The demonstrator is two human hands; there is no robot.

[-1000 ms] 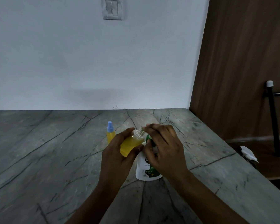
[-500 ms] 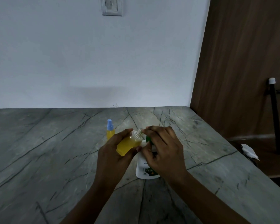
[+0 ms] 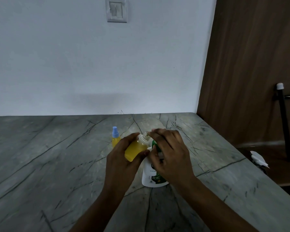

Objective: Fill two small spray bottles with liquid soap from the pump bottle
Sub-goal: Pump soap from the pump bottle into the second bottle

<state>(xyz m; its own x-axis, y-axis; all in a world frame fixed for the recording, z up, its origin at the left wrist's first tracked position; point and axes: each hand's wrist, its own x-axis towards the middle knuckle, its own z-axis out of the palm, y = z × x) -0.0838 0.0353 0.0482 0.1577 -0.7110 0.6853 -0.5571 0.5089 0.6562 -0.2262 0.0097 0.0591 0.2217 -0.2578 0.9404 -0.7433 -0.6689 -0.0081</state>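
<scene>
My left hand (image 3: 120, 162) grips a small spray bottle (image 3: 136, 148) full of yellow liquid, tilted with its white neck pointing up and right. My right hand (image 3: 168, 154) pinches the small cap part at that neck with its fingertips. Behind and under my right hand stands the white pump bottle (image 3: 151, 175) with a green label; its green pump head is mostly hidden by my fingers. A second small spray bottle (image 3: 115, 138), yellow with a blue cap, stands upright on the counter just left of my hands.
The grey marble counter (image 3: 57, 164) meets a white wall at the back and ends at an edge on the right. Beyond that edge are a brown wooden door (image 3: 251, 64), a black pole (image 3: 285, 124) and a white object (image 3: 259, 159) lower down.
Both hands keep the same hold on the tilted bottle and its neck. My view has shifted slightly; the hands sit a little higher and closer together.
</scene>
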